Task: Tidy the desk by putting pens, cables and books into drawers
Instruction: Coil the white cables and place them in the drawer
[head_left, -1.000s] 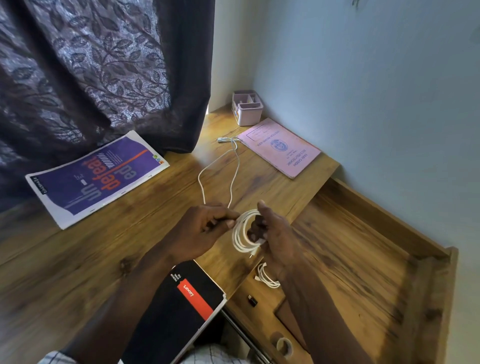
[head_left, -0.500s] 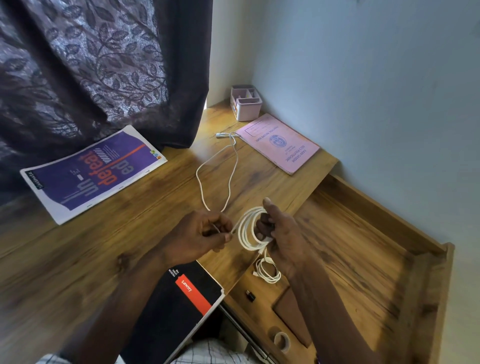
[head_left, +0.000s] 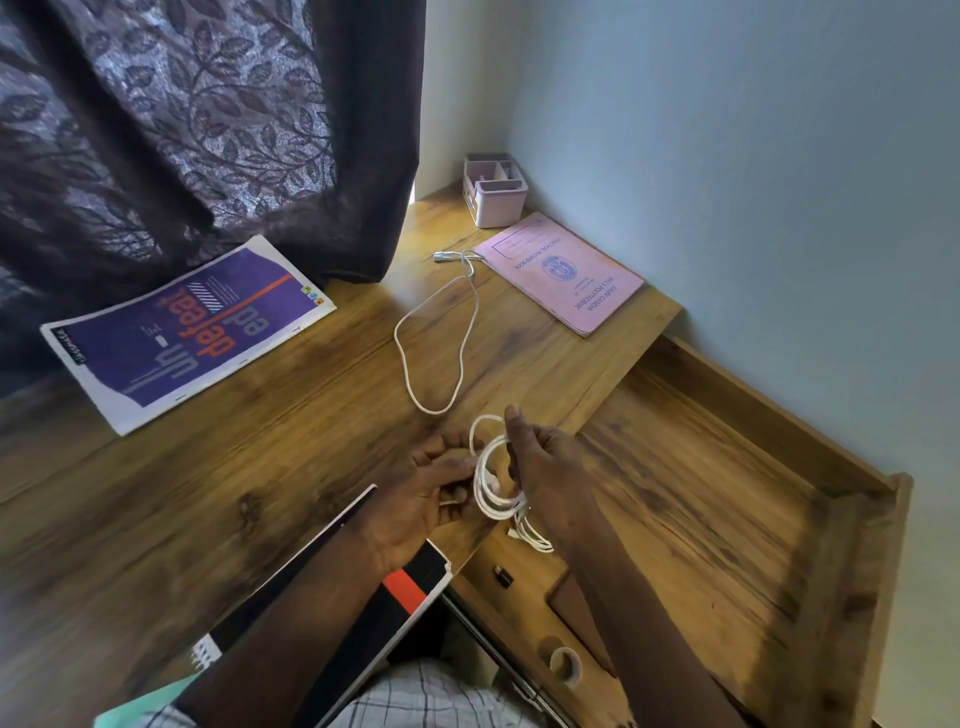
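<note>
A white cable (head_left: 488, 483) is wound into loops at the desk's front edge, above the open drawer (head_left: 691, 499). My right hand (head_left: 545, 462) grips the coil, thumb up. My left hand (head_left: 431, 493) pinches the cable strand beside the coil. The loose end of the cable (head_left: 441, 332) trails across the wooden desk (head_left: 260, 467) to a plug near the pink record book (head_left: 561, 270). A second small white cable bundle (head_left: 535, 540) lies in the drawer below the coil.
A purple book (head_left: 192, 327) lies at the left under the dark curtain (head_left: 182, 130). A pink desk organiser (head_left: 493, 189) stands in the corner. A black box with a red label (head_left: 363, 623) overhangs the front. A tape roll (head_left: 566, 665) and a small black piece (head_left: 503, 576) sit in the drawer.
Another loop has been added to the coil, and the loose loop on the desk has shrunk and slid towards my hands. Both hands stay at the drawer's edge.
</note>
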